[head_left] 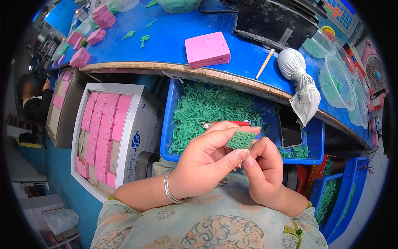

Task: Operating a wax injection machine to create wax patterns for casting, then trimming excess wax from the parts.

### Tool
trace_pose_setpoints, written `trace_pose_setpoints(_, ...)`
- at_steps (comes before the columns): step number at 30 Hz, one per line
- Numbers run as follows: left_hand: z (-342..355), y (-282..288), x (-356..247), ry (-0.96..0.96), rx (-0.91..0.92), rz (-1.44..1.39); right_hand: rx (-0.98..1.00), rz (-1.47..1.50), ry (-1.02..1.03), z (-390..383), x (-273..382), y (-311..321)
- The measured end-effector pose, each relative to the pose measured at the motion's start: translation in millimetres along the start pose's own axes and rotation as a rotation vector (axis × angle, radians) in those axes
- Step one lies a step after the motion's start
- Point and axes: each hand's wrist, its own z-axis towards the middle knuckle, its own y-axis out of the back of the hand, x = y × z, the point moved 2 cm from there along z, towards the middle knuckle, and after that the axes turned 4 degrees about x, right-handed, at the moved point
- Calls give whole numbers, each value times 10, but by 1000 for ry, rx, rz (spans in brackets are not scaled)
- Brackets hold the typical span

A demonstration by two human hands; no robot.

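A small square green openwork wax piece (pixel 241 140) is held between the thumb and fingers of my left hand (pixel 207 159). My right hand (pixel 265 170) is closed in a pinch at the lower right corner of the piece, with its fingertips against my left thumb. Both hands are over a blue tray (pixel 166 137) heaped with green wax scraps (pixel 215 103). Red-handled nippers (pixel 240 123) lie on the scraps behind my hands, partly covered by my left fingers. A dark phone (pixel 291 129) lies at the tray's right side.
On the blue bench (pixel 161 45) lie a pink mould block (pixel 207 49), a wooden-handled brush (pixel 265 64) and a tied white cloth bag (pixel 296 74). Clear plastic bowls (pixel 338 83) stand right. A box of pink blocks (pixel 137 99) stands left. Another person (pixel 37 101) sits far left.
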Motion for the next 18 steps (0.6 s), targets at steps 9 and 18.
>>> trace_pose_setpoints(9,-8,-4,-1,7,11,-16,8,-42,-2,3,42,1)
trace_pose_setpoints(18,-16,12,113,-21,22,-94,-10,63,59,6,19,-14)
